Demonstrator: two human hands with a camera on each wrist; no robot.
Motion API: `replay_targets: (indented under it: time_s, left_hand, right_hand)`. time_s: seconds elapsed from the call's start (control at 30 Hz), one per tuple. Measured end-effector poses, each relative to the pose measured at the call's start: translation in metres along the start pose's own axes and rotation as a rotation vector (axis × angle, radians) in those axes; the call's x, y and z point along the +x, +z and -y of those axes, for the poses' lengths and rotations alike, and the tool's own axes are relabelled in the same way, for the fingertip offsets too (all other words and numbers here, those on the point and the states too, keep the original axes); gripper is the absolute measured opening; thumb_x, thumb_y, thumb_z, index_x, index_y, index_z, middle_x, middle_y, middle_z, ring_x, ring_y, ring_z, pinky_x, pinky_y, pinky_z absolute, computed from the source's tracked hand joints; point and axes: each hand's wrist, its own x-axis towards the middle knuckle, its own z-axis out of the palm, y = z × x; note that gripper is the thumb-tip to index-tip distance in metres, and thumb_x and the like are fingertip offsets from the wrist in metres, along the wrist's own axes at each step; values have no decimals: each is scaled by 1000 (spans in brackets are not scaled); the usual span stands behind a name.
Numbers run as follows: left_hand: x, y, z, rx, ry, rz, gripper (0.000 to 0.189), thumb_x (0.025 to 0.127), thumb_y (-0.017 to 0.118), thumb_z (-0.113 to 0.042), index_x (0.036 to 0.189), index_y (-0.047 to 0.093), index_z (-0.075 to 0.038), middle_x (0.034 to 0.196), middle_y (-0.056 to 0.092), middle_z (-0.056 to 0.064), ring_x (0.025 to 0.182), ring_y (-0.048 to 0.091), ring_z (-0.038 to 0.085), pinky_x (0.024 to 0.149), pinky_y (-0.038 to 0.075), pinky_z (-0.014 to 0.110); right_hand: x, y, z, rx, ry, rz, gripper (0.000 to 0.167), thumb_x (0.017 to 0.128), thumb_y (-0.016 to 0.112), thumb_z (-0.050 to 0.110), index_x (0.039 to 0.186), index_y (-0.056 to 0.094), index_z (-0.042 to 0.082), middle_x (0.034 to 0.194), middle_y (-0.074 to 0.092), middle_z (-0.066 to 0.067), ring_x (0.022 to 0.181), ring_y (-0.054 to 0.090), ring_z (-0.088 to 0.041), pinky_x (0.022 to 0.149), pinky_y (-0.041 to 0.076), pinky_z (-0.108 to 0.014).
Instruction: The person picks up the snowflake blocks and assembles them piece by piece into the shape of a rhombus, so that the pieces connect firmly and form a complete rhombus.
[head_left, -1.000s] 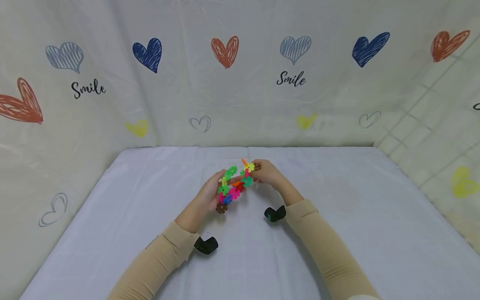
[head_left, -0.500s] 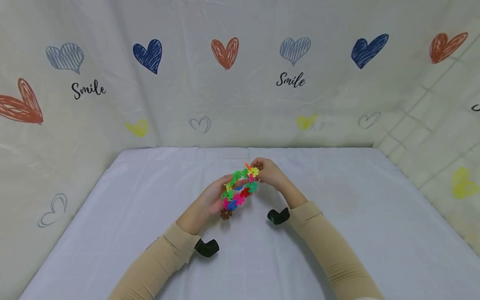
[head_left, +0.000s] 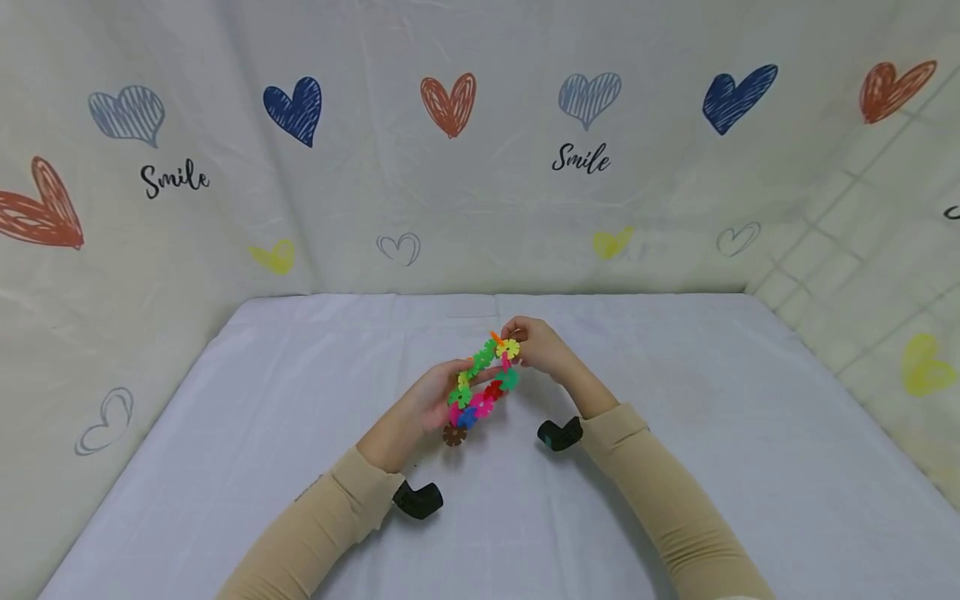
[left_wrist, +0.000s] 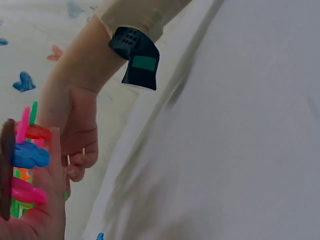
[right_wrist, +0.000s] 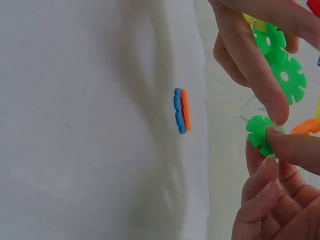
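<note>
A loop-shaped chain of colourful plastic snowflake discs (head_left: 483, 406) hangs between the hands in the head view, tilted up to the right. My left hand (head_left: 435, 396) grips its left side, thumb in front and fingers passing behind. At the upper end, beside a yellow disc (head_left: 507, 349), my right hand (head_left: 538, 346) pinches the chain. A brown disc (head_left: 453, 435) sticks out at the bottom. In the right wrist view, thumb and fingers pinch a green disc (right_wrist: 258, 132), with another fingertip against its upper edge. Blue and brown discs (left_wrist: 7, 170) lie along the left palm (left_wrist: 47, 200) in the left wrist view.
A white cloth (head_left: 300, 375) covers the table. Blue and orange discs (right_wrist: 181, 111) appear edge-on against it in the right wrist view. Black wrist cameras (head_left: 561, 434) jut from both sleeves. A heart-printed curtain (head_left: 480, 183) stands behind the table.
The chain's green left side has come up to its yellow right end, narrowing the gap at the top. Chain and left hand have shifted slightly right and toward me; the right hand barely moved.
</note>
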Motion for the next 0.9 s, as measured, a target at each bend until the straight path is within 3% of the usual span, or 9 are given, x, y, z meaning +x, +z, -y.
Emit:
replay_targets:
  time_s: [0.1, 0.27, 0.53, 0.7, 0.83, 0.9]
  left_hand:
    - [0, 1, 2, 5, 3, -10, 52, 112, 37, -23, 158, 26, -3, 156, 44, 15, 142, 44, 33, 102, 49, 36]
    - [0, 2, 4, 18, -1, -26, 49, 111, 41, -24, 157, 34, -7, 154, 49, 13, 126, 60, 26, 93, 55, 33]
    - [0, 0, 4, 96, 38, -14, 49, 112, 41, -26, 157, 34, -8, 152, 50, 19, 129, 56, 44, 94, 55, 38]
    - [-3, -3, 1, 242, 120, -107, 49, 110, 46, -29, 153, 39, -8, 142, 59, 17, 111, 67, 29, 83, 57, 29]
    - [-7, -3, -3, 354, 166, -191, 48, 107, 47, -34, 148, 45, -9, 131, 66, 12, 98, 63, 23, 75, 55, 25]
    - [-9, -2, -5, 380, 177, -193, 48, 107, 46, -36, 146, 45, -8, 129, 66, 11, 99, 64, 26, 75, 56, 26]
  right_hand:
    - [-1, 0, 1, -4, 0, 5, 13, 97, 61, 1, 110, 59, 1, 106, 67, -15, 74, 57, -18, 64, 49, -26]
    - [0, 0, 0, -10, 3, 5, 11, 96, 61, 1, 107, 59, 1, 104, 67, -14, 74, 56, -18, 63, 48, -25]
    - [0, -2, -1, -6, -4, 9, 10, 94, 57, -2, 104, 59, 1, 101, 66, -13, 72, 56, -18, 61, 46, -24]
    - [-5, -7, -2, -15, -6, -3, 10, 98, 60, 5, 107, 58, 2, 99, 66, -12, 79, 60, -27, 69, 51, -29]
    - [-8, -14, -2, 28, -53, -98, 18, 99, 68, 14, 110, 60, 1, 100, 69, -16, 90, 61, -40, 79, 53, -40]
    - [-10, -17, 1, 67, -99, -150, 21, 100, 69, 16, 112, 62, 1, 99, 71, -15, 91, 61, -41, 80, 53, -42]
